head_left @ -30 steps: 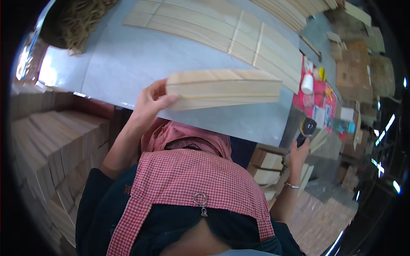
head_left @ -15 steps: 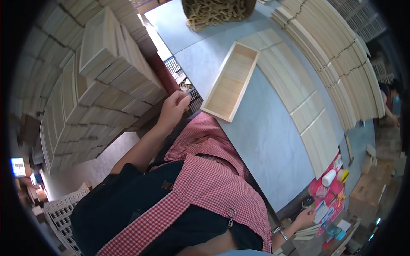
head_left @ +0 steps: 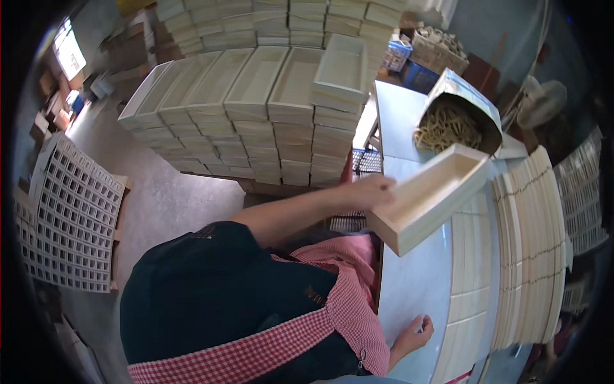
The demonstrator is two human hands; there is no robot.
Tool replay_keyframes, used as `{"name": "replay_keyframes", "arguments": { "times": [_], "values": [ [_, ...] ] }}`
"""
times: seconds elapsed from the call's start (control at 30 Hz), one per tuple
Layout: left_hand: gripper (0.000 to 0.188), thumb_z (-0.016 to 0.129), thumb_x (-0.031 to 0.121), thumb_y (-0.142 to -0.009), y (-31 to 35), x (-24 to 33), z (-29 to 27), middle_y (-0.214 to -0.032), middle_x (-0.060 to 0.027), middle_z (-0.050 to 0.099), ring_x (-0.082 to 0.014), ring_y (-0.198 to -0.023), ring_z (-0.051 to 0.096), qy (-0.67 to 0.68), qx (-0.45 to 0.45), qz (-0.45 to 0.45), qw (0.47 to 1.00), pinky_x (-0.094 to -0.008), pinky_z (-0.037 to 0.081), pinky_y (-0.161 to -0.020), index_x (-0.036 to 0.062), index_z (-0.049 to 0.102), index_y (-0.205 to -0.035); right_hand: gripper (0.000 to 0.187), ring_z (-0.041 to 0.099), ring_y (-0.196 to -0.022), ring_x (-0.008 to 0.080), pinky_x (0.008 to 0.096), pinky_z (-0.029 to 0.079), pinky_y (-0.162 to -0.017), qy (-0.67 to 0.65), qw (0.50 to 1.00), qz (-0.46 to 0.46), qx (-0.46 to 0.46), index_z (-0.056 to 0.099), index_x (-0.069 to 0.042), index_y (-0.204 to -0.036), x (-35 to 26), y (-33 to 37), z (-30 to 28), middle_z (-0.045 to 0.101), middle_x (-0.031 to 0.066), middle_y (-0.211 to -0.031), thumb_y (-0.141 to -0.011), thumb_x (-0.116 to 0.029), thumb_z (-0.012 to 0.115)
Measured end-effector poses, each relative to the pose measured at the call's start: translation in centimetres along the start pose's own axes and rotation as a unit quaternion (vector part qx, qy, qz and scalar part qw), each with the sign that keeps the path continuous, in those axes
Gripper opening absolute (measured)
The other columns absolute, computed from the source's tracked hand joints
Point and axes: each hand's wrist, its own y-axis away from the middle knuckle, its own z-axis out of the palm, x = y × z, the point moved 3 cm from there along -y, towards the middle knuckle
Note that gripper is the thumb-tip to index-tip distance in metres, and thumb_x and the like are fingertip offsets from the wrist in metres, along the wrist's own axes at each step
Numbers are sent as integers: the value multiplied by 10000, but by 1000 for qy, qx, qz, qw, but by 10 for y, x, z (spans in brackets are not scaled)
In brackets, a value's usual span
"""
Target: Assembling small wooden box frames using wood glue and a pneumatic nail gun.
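A long, shallow wooden box [head_left: 430, 203] without a lid is tilted over the blue-grey table [head_left: 407, 281]. My left hand [head_left: 371, 194] grips the box by its near left side, thumb at the rim; some fingers are hidden. Low over the table's near edge, my right hand [head_left: 414, 334] is loosely curled, with a gap between thumb and fingers and nothing visible in it. Flat pale wooden panels [head_left: 469, 265] lie in a row on the table, to the right of both hands.
Beyond my left arm rise stacked wooden boxes [head_left: 256, 96]. A sack [head_left: 464, 96] of tan rubber-band-like loops stands at the table's far end. Thin wooden boards [head_left: 531, 249] are stacked along the right side. A perforated pale rack [head_left: 80, 221] stands at far left.
The box lay on the table and is now in my left hand, tilted. My right hand has left the bottles and small items at the right for the table edge. The view has turned left.
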Motion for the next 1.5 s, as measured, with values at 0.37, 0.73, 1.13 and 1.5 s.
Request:
{"name": "replay_keyframes", "arguments": {
  "times": [0.37,0.73,1.13,1.5],
  "values": [
    [460,551,158,-886,113,71,-279,-1076,-163,717,-262,-891,641,-208,549,151,795,-344,512,-779,-14,616,-1308,266,649,-999,295,374,536,-888,-17,999,0,-34,654,24,-1173,-6,-6,21,676,167,-1117,-969,-141,609],
    [491,659,239,-833,65,34,-296,-1284,-186,657,-315,-1073,644,-176,474,12,863,-364,498,-914,-10,652,-1255,419,636,-889,244,340,531,-828,-129,929,-277,-210,610,29,-1307,-189,-47,51,675,153,-1065,-902,-62,671],
    [396,848,180,-736,83,15,-270,-1523,-178,458,-302,-1262,546,-342,375,190,840,-359,438,-1005,21,699,-1067,456,636,-1073,268,384,520,-931,-152,748,-583,-278,547,-60,-1381,-485,-76,156,637,136,-1285,-934,-69,637],
    [300,827,135,-753,79,18,-252,-1490,-174,489,-288,-1229,563,-339,404,202,825,-345,435,-975,8,688,-986,320,650,-865,281,380,518,-814,-164,733,-586,-304,627,-15,-1197,-490,-85,183,684,145,-1068,-878,-27,657]
  ]
}}
